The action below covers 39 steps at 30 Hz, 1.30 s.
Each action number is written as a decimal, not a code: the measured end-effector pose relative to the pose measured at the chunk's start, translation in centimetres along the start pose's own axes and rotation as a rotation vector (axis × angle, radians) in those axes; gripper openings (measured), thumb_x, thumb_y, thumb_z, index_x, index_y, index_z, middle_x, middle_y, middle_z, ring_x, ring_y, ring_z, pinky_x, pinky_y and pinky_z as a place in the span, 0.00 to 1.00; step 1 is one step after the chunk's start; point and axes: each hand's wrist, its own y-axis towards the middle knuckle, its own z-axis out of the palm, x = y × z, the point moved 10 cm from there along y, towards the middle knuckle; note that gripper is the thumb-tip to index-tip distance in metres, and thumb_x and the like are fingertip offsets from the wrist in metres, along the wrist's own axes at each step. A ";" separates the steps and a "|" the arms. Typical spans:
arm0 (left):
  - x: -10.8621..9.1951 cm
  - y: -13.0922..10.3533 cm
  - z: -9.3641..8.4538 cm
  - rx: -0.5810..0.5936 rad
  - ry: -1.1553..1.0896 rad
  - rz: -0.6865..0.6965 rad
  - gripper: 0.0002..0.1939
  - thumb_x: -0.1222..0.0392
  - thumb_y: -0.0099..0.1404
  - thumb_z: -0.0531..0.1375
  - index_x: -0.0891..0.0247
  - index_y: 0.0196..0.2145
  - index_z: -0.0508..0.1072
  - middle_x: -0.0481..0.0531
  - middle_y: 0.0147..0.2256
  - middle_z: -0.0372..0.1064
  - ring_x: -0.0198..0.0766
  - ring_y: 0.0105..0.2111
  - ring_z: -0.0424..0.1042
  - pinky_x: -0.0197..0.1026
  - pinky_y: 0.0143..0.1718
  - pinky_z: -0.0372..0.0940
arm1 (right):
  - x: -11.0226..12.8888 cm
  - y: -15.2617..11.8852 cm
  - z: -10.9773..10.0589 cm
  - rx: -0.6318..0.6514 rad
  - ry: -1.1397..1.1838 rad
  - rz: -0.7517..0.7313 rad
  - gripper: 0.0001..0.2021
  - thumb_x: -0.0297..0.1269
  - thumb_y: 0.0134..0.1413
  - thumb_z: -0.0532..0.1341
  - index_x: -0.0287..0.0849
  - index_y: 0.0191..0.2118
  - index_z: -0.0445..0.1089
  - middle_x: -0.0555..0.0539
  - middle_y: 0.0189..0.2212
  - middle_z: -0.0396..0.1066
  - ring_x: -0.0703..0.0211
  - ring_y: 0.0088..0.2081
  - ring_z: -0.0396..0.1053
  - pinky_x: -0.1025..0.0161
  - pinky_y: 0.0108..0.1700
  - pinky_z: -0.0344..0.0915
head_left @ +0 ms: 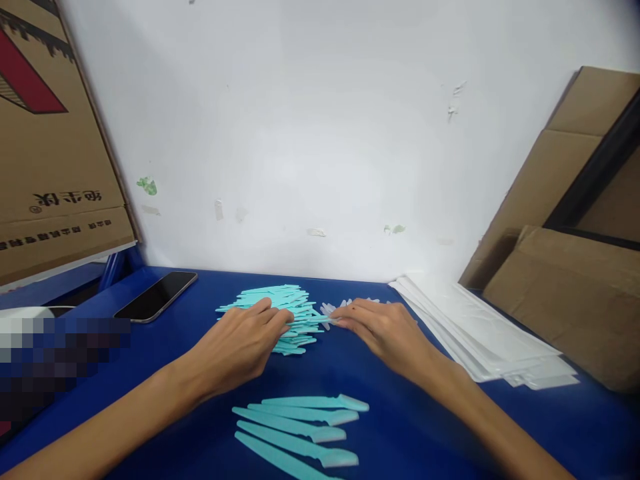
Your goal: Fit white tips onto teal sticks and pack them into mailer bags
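The left cardboard box (pixel 55 157) is showing upside-down Chinese characters (pixel 67 198) and a ® sign (pixel 35 209). Smaller characters (pixel 55 235) are running below, unclear.

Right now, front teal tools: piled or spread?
Spread: the five front teal tools lie fanned out on the blue table, blue showing between their wider ends.

Razors (pixel 300 445) are turquoise, the table (pixel 400 427) deep blue, the wall (pixel 310 133) white, one carton (pixel 55 153) brown and red.
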 end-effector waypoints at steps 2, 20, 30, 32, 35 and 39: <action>-0.4 -0.1 -0.2 -0.045 -0.084 0.029 0.11 0.65 0.77 0.48 0.61 0.44 0.70 0.52 0.31 0.69 0.44 0.33 0.67 0.41 0.25 0.42 | 0.7 -0.1 0.3 -0.002 0.059 -0.033 0.13 0.40 0.74 0.55 0.47 0.51 0.76 0.49 0.41 0.80 0.59 0.38 0.79 0.63 0.38 0.70; -3.0 -0.5 0.3 0.134 -0.334 0.109 0.12 0.60 0.78 0.50 0.57 0.45 0.74 0.49 0.31 0.72 0.37 0.30 0.72 0.38 0.29 0.56 | 0.9 -0.4 2.9 0.340 0.221 0.154 0.06 0.41 0.67 0.63 0.50 0.42 0.78 0.56 0.28 0.79 0.61 0.29 0.75 0.64 0.32 0.63; 0.9 -0.7 1.6 0.252 -0.107 0.000 0.05 0.63 0.71 0.58 0.57 0.40 0.75 0.49 0.35 0.74 0.43 0.30 0.74 0.42 0.28 0.53 | -1.0 -0.6 3.0 0.361 0.098 0.161 0.12 0.46 0.68 0.62 0.49 0.37 0.79 0.52 0.34 0.80 0.57 0.36 0.76 0.61 0.36 0.62; 1.1 -0.9 2.1 0.286 -0.093 -0.014 0.04 0.62 0.70 0.60 0.57 0.40 0.75 0.50 0.35 0.76 0.45 0.32 0.75 0.42 0.29 0.54 | -2.3 -0.4 2.5 0.319 -0.034 0.204 0.11 0.43 0.69 0.60 0.48 0.38 0.79 0.50 0.35 0.80 0.55 0.37 0.76 0.61 0.36 0.61; 1.1 -0.9 2.5 0.327 -0.066 -0.028 0.04 0.63 0.70 0.60 0.58 0.41 0.75 0.52 0.36 0.77 0.48 0.34 0.76 0.42 0.29 0.56 | -4.1 -0.5 2.2 0.306 -0.180 0.273 0.09 0.35 0.68 0.59 0.47 0.40 0.78 0.48 0.37 0.80 0.53 0.37 0.77 0.61 0.34 0.59; 1.0 -0.8 2.7 0.351 -0.027 -0.026 0.06 0.65 0.71 0.57 0.61 0.39 0.75 0.55 0.36 0.77 0.49 0.32 0.76 0.42 0.29 0.56 | -5.1 -0.7 2.5 0.314 -0.222 0.309 0.10 0.31 0.66 0.58 0.46 0.41 0.78 0.46 0.39 0.80 0.51 0.38 0.77 0.61 0.34 0.59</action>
